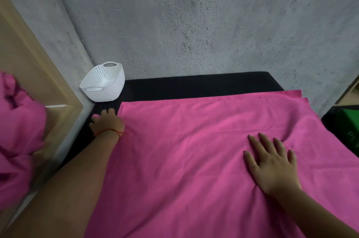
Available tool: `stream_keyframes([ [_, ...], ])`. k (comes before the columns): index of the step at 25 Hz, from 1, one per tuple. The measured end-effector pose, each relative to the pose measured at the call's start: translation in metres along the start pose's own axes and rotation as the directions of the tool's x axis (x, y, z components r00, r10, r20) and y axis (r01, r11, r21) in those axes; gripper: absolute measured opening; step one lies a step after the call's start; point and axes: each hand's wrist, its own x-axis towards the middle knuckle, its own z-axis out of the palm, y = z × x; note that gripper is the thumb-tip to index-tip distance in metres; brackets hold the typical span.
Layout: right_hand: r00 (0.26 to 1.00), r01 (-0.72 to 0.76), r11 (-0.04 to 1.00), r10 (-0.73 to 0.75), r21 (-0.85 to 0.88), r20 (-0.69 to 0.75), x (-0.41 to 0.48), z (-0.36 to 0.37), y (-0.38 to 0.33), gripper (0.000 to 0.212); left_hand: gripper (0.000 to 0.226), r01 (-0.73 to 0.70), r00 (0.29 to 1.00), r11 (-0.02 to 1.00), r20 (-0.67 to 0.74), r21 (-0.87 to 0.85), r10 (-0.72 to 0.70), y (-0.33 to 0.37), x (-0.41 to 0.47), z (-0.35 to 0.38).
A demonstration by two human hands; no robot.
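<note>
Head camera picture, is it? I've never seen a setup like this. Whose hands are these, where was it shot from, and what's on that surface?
No machine here: these are a person's two bare hands, filmed by one camera worn on their head, looking forward and down. A pink cloth lies spread over a black surface. The right hand lies flat on it, fingers straight, holding nothing. The left hand is at the cloth's far left edge with curled fingers; whether it grips the edge is unclear. A white basket stands in the far left corner by the grey wall.
</note>
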Motion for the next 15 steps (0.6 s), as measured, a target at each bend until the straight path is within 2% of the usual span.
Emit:
stream_keyframes([
  [3, 0.999, -0.006, 1.000, 0.007, -0.009, 0.049, -0.003, -0.006, -0.004, 0.081, 0.043, -0.116, 0.987, 0.990, -0.106, 0.081, 0.124, 0.011, 0.004, 0.006],
  [5, 0.996, -0.007, 1.000, 0.008, -0.015, 0.084, -0.004, -0.011, -0.006, 0.080, 0.045, -0.143, 0.988, 0.990, -0.061, 0.021, 0.144, 0.017, 0.012, 0.006],
  [9, 0.999, 0.007, 0.998, -0.011, 0.069, 0.053, 0.036, -0.027, 0.024, 0.064, 0.039, -0.021, 0.999, 0.971, -0.051, -0.237, 0.009, 0.020, 0.032, 0.012],
  [11, 0.998, -0.055, 0.994, 0.053, 0.093, 0.028, 0.080, -0.033, 0.054, 0.060, 0.033, 0.010, 0.994, 0.960, -0.100, -0.281, -0.040, 0.015, 0.036, 0.019],
  [15, 0.967, -0.254, 0.966, 0.252, 0.039, 0.045, 0.173, -0.028, 0.116, 0.069, 0.023, -0.018, 0.978, 0.946, -0.204, -0.324, -0.051, 0.012, 0.033, 0.027],
])
